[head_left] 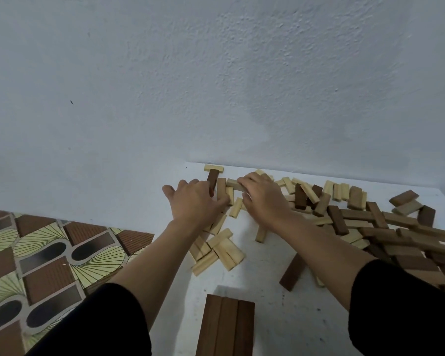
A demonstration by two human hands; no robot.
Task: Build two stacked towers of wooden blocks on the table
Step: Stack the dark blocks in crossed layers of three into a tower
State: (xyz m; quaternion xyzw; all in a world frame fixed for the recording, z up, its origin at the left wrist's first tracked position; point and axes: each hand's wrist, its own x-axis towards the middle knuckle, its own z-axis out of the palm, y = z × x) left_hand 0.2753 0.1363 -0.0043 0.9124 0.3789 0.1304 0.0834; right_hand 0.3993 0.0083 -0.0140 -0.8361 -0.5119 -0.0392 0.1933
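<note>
Wooden blocks in light, mid and dark brown lie scattered over a white table (pixel 262 299). At the far edge my left hand (pixel 194 201) lies with the thumb spread out to the left. Its fingers rest on a dark brown block (pixel 212 177) and a mid-brown block (pixel 221 188) that lie side by side. Just to the right, my right hand (pixel 263 199) pinches a light block (pixel 233 185) between fingers and thumb, touching the mid-brown block. A light block (pixel 213 168) lies crosswise behind them. Three dark blocks (pixel 226 325) sit flush side by side at the near edge.
A big loose pile of blocks (pixel 375 227) covers the right side of the table. A cluster of light blocks (pixel 217 250) lies under my left forearm, and a single dark block (pixel 293 271) under my right. The wall (pixel 216 86) rises right behind the table. Patterned floor (pixel 49 258) lies to the left.
</note>
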